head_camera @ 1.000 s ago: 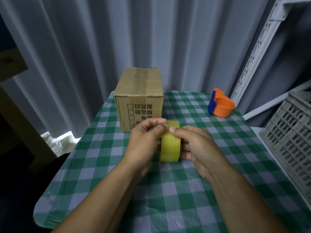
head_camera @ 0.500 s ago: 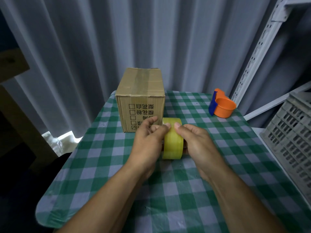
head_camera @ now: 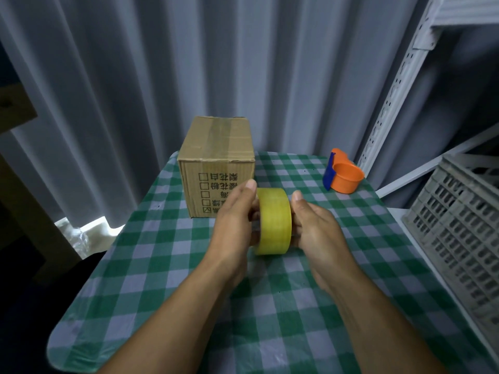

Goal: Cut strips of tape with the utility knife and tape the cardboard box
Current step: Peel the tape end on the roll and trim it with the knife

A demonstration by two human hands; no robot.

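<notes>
A yellow roll of tape (head_camera: 275, 221) stands on edge between my two hands above the checked table. My left hand (head_camera: 233, 228) grips its left side with the thumb up at the top rim. My right hand (head_camera: 314, 229) presses against its right side, thumb raised beside the rim. The closed cardboard box (head_camera: 216, 157) with printed characters on its front stands just behind the roll, at the table's far left; a strip of tape runs along its top. No utility knife is in view.
An orange tape dispenser with a blue blade guard (head_camera: 343, 176) sits at the far right of the green checked tablecloth (head_camera: 270, 306). A grey plastic crate (head_camera: 459, 238) and white shelf upright (head_camera: 391, 103) stand on the right. Grey curtains hang behind.
My thumbs, pinched together over the top of the roll before, have moved apart to its sides. The roll has shifted slightly forward toward the box.
</notes>
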